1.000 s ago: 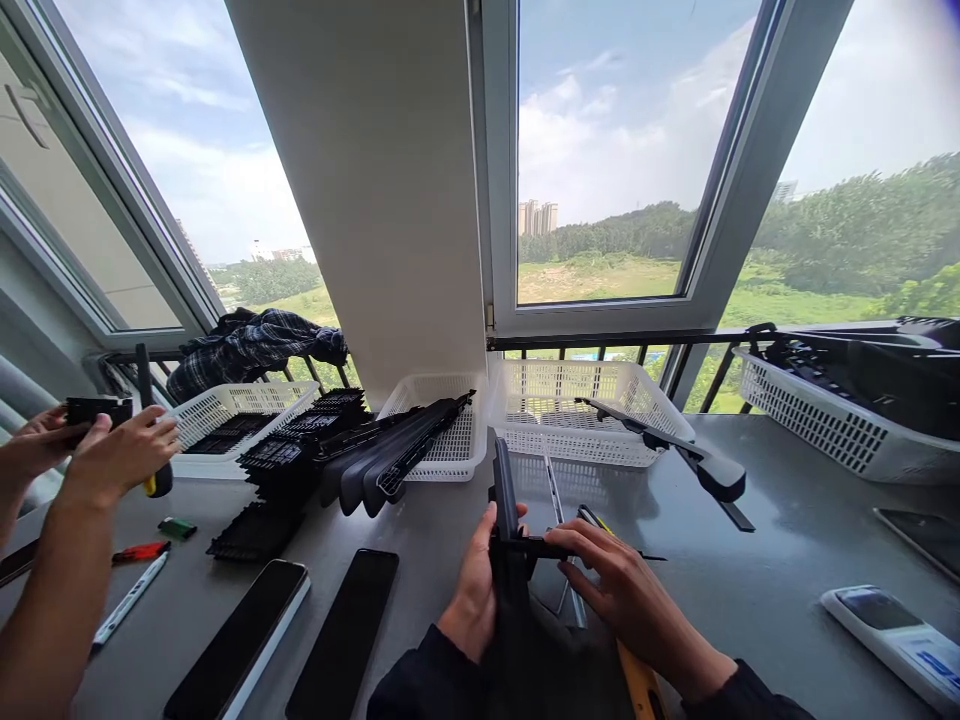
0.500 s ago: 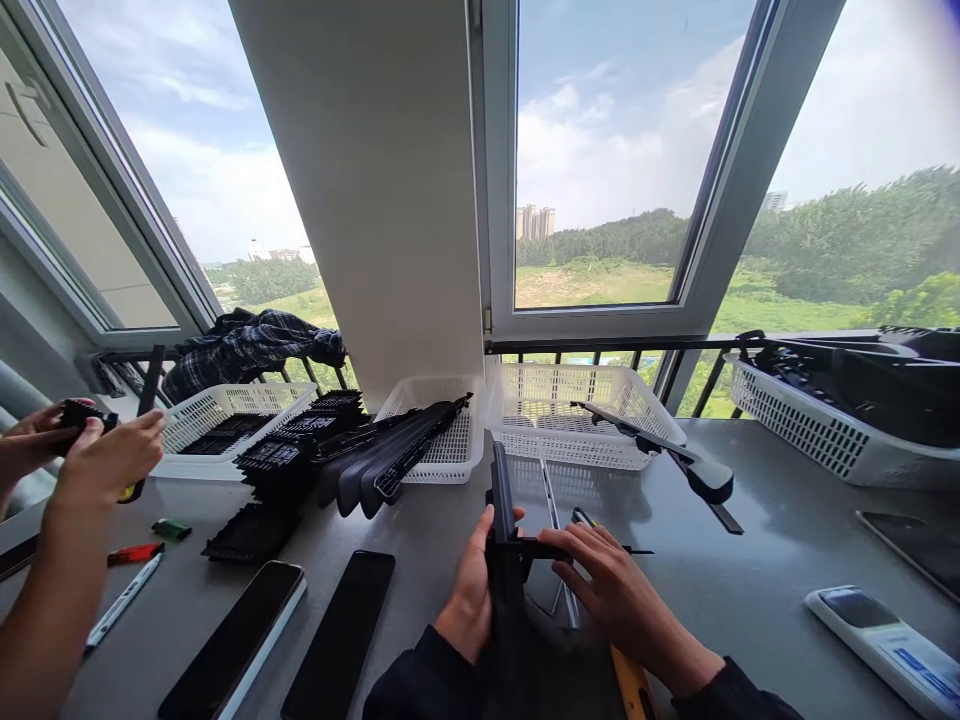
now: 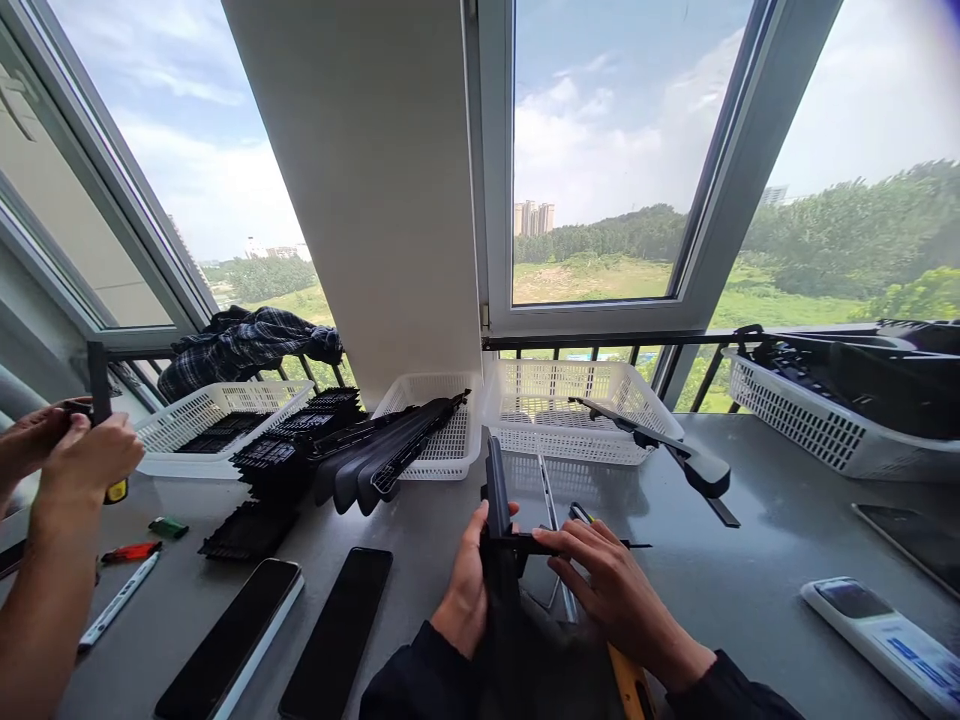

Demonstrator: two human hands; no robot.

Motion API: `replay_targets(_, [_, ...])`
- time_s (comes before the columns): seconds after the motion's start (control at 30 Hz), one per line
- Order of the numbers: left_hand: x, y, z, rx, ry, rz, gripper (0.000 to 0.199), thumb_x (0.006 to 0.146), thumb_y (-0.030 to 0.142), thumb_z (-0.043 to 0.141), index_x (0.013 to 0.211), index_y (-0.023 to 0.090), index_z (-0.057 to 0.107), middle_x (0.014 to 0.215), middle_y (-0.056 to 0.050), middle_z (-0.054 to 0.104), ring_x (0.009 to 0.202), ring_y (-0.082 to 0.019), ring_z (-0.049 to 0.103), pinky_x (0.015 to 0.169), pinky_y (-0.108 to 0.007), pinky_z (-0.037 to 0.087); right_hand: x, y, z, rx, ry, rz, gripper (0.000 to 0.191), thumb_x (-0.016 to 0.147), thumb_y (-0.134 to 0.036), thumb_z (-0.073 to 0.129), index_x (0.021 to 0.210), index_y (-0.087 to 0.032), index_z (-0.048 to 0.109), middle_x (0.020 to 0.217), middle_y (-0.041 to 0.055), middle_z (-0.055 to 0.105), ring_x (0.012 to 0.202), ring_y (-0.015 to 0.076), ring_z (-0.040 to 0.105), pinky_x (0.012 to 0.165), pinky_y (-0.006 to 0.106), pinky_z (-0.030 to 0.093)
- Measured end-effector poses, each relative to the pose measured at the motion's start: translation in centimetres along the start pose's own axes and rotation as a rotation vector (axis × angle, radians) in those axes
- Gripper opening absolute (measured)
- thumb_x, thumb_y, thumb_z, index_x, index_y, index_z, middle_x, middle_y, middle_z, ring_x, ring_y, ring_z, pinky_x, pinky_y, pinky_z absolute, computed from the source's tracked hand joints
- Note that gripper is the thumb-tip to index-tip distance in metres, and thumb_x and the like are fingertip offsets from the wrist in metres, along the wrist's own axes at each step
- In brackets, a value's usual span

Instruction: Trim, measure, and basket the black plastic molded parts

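Note:
My left hand (image 3: 466, 590) is closed around a long black plastic part (image 3: 497, 490), which stands nearly upright in front of me. Its lower end widens into a dark shape at the bottom edge. My right hand (image 3: 604, 585) pinches a thin black bar (image 3: 534, 544) that lies crosswise against the part. The bar's narrow tip sticks out past the fingers to the right. Whether the bar is joined to the part, I cannot tell. Under my right forearm lies a yellow-orange tool handle (image 3: 628, 680). Behind the hands, a thin silvery strip (image 3: 548, 490) rests on the grey table (image 3: 720, 600).
White baskets (image 3: 517, 440) line the window side. Black panels (image 3: 360, 470) are piled left of centre; a grey-black part (image 3: 694, 465) leans from a basket. Two phones (image 3: 337, 630) (image 3: 229, 640) and a white handheld device (image 3: 874, 635) lie nearby. At left, a co-worker's hands (image 3: 90, 455) hold a black piece.
My hands keep nearly the same hold on the black part and bar. The co-worker's hands have shifted left and turned their black piece more upright.

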State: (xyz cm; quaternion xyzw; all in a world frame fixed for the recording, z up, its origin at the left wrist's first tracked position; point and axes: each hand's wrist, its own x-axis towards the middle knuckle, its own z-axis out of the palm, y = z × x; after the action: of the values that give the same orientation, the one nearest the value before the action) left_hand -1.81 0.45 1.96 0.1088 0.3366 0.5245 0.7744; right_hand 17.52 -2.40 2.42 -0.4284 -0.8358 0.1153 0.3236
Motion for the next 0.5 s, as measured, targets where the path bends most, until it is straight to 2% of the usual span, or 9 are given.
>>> replay_targets(0.23, [0.02,-0.13,-0.21,0.029,0.026,0.013,0.04,0.095,0.05,0.07,0.105,0.011,0.073,0.063,0.002,0.059,0.049,-0.01,0.054,0.051,-0.021,0.044,0.12,0.01,-0.23,0.087,0.002,0.077,0.023,0.105,-0.025,0.055,0.122,-0.032,0.069,0.101,0.0021,0.075,0.091,0.0216,0.07,0.087,0.039,0.053])
replay_targets(0.5, [-0.69,-0.05,0.39,0.012,0.001,0.0,0.037,0.102,0.044,0.06,0.106,0.01,0.073,0.063,0.001,0.059,0.049,-0.01,0.054,0.051,-0.021,0.045,-0.21,0.49,-0.03,0.116,-0.002,0.096,0.026,0.105,-0.024,0.056,0.127,-0.034,0.067,0.112,0.002,0.075,0.1,0.0222,0.07,0.09,0.038,0.054])
